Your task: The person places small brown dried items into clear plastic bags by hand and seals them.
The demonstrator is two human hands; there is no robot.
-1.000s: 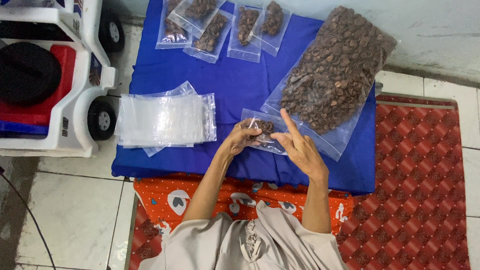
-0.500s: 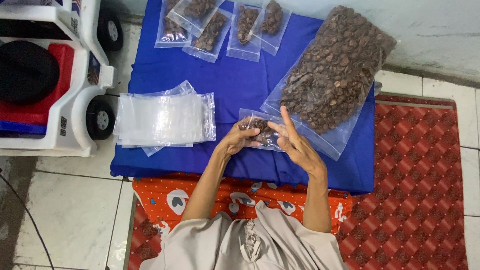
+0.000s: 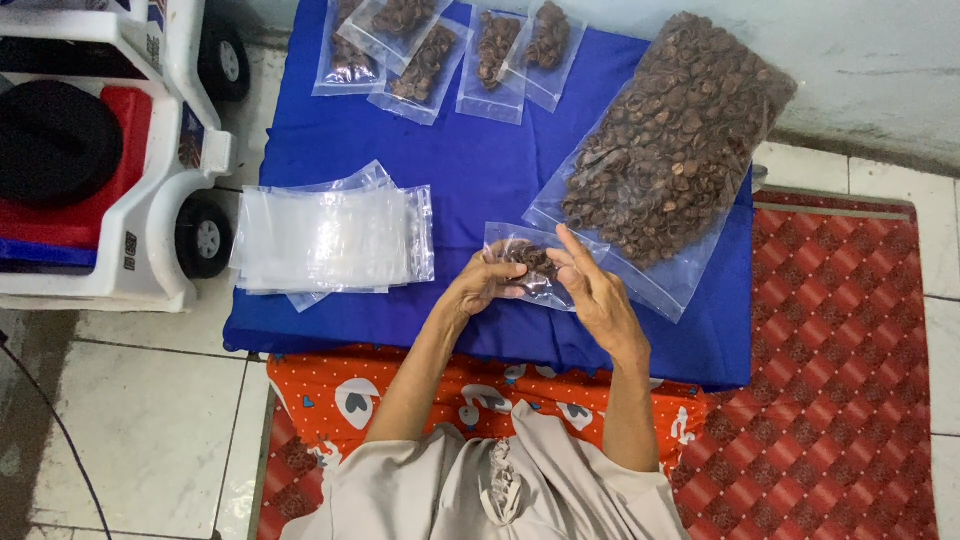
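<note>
Now, left of centre: stack of empty clear plastic bags (image 3: 335,240) on the blue cloth (image 3: 470,160) | centre: your left hand (image 3: 482,285) and right hand (image 3: 590,290) pinch a small clear bag of brown pieces (image 3: 530,262) | upper right: large clear bag of brown pieces (image 3: 670,150).

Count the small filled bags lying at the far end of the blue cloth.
4, in a row along the far edge: far left, a second overlapping it, a third, and the rightmost. Their tops are cut off by the frame, so more may be hidden.
</note>
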